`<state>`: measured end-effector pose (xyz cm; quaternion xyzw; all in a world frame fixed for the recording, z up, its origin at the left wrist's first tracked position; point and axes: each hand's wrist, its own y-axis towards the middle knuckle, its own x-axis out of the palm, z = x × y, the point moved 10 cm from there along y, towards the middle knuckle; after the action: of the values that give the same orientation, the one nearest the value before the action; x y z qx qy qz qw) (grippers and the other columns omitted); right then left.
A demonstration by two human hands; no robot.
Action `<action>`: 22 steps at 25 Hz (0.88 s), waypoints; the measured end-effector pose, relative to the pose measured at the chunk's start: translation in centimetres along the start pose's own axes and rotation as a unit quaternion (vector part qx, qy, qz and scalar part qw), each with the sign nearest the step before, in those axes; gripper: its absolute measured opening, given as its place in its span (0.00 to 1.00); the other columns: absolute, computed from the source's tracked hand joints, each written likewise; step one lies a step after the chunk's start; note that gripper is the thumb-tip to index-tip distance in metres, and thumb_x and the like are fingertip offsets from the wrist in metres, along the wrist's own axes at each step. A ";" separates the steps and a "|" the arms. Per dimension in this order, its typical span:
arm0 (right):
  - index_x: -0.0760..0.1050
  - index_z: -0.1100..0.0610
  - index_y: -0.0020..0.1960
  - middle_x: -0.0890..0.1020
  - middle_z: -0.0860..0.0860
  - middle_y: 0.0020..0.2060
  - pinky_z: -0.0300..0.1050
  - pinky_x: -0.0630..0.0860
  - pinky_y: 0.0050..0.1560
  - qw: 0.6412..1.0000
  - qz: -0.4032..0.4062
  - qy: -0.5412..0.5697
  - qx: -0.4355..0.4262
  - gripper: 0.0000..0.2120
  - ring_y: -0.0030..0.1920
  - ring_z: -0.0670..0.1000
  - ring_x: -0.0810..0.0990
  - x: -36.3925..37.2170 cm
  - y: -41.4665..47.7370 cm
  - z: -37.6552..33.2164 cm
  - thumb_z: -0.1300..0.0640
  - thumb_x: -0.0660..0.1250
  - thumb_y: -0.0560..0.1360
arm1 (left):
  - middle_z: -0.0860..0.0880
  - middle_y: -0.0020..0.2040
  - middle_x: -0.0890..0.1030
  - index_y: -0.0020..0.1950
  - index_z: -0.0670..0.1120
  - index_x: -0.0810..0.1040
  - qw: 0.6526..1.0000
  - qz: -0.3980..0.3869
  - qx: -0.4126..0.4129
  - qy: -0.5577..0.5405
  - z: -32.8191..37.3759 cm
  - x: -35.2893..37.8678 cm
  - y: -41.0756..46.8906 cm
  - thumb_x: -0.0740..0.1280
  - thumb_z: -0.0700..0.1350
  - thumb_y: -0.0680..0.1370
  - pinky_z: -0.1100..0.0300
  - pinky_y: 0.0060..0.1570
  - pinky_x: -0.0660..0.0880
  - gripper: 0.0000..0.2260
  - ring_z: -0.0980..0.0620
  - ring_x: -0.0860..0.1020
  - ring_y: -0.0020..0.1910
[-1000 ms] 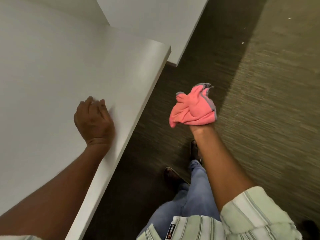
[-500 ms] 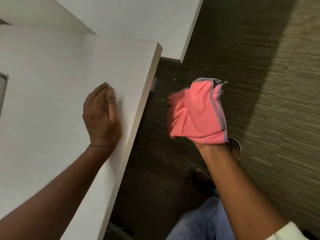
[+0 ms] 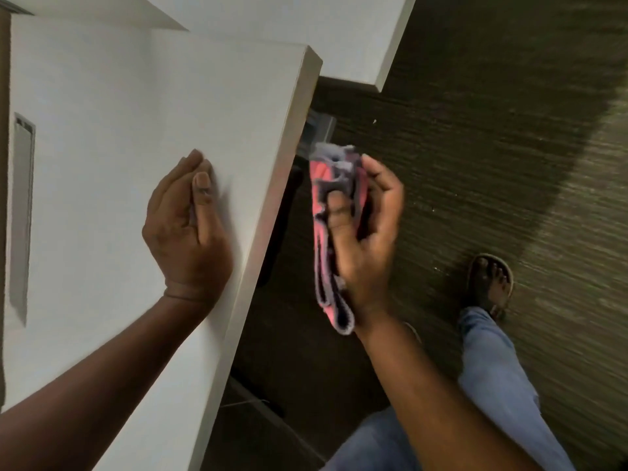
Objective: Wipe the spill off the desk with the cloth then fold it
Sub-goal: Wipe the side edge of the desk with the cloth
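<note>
Right of centre in the frame, your right hand [image 3: 363, 239] is closed around the pink cloth [image 3: 331, 232], thumb pressed across its bunched middle and the other fingers wrapped behind; the grey-edged cloth hangs in a narrow, gathered strip off the desk, above the dark carpet [image 3: 475, 147] and just beside the desk's edge; your left hand [image 3: 185, 229] rests with its fingers loosely curled on the white desk [image 3: 102, 130], holding nothing. Judging by how it crumples, the cloth is light, soft and limp, so it should sag wherever you leave it unsupported; to wipe, spread it flat under your palm; to fold, take it by two corners along the grey hem. No spill shows on the desk surface; I can read no brand, label or writing anywhere.
</note>
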<state>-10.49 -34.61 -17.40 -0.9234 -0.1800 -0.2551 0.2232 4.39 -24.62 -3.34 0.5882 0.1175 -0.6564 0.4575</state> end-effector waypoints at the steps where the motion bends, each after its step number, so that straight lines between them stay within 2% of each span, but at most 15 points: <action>1: 0.67 0.69 0.63 0.75 0.56 0.56 0.30 0.74 0.55 0.998 -0.007 -0.048 -0.035 0.18 0.55 0.39 0.78 0.8 -0.5 -0.5 0.65 0.66 0.75 | 0.44 0.58 0.80 0.58 0.36 0.79 1.000 -0.003 0.006 -0.005 -0.1 0.1 -0.1 0.57 0.41 0.82 0.67 0.61 0.70 0.14 0.55 0.76 0.59; 2: 0.71 0.70 0.62 0.76 0.58 0.56 0.33 0.75 0.58 0.990 0.003 -0.111 -0.081 0.19 0.57 0.43 0.78 1.4 -1.1 -1.1 0.63 0.67 0.74 | 0.44 0.58 0.80 0.58 0.36 0.79 1.000 -0.004 0.006 -0.005 0.0 0.1 -0.1 0.57 0.41 0.82 0.65 0.61 0.71 0.14 0.54 0.76 0.59; 4: 0.75 0.70 0.59 0.77 0.61 0.54 0.37 0.74 0.60 0.972 0.024 -0.171 -0.160 0.17 0.57 0.48 0.77 2.0 -1.9 -1.6 0.63 0.67 0.73 | 0.44 0.58 0.80 0.58 0.36 0.79 1.000 0.001 0.010 -0.010 -0.3 0.1 -0.1 0.58 0.41 0.82 0.60 0.62 0.72 0.14 0.52 0.77 0.60; 7: 0.76 0.68 0.58 0.76 0.59 0.53 0.40 0.76 0.58 0.960 0.019 -0.198 -0.198 0.15 0.55 0.51 0.78 2.8 -3.7 -2.1 0.66 0.69 0.72 | 0.42 0.58 0.80 0.57 0.36 0.80 1.000 0.000 0.011 -0.021 -0.6 0.2 0.0 0.58 0.40 0.82 0.57 0.62 0.73 0.13 0.49 0.77 0.60; 14: 0.79 0.70 0.54 0.77 0.57 0.52 0.42 0.78 0.56 0.958 0.003 -0.200 -0.205 0.12 0.54 0.51 0.78 2.9 -2.0 -2.8 0.69 0.69 0.71 | 0.42 0.58 0.79 0.57 0.35 0.79 1.000 -0.006 0.007 -0.005 0.0 0.2 -0.1 0.58 0.40 0.82 0.61 0.62 0.71 0.13 0.49 0.76 0.60; 18: 0.79 0.71 0.54 0.79 0.63 0.51 0.41 0.78 0.57 0.962 0.016 -0.188 -0.196 0.12 0.53 0.53 0.80 2.9 -0.3 -3.1 0.70 0.69 0.71 | 0.42 0.58 0.79 0.58 0.34 0.78 1.000 -0.014 0.019 0.001 0.1 0.3 0.0 0.57 0.41 0.82 0.63 0.62 0.70 0.15 0.50 0.76 0.60; 22: 0.79 0.69 0.55 0.80 0.64 0.52 0.48 0.81 0.52 0.964 -0.031 -0.194 -0.177 0.13 0.53 0.56 0.81 3.1 -1.7 -2.3 0.70 0.71 0.71 | 0.40 0.58 0.79 0.58 0.34 0.78 1.000 -0.016 0.016 0.005 0.0 0.4 -0.2 0.56 0.42 0.83 0.62 0.62 0.71 0.16 0.48 0.76 0.60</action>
<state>-9.61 -33.69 -13.37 -0.9738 -0.2008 -0.1059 0.0090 4.33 -24.70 -3.76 0.5970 0.1191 -0.6623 0.4367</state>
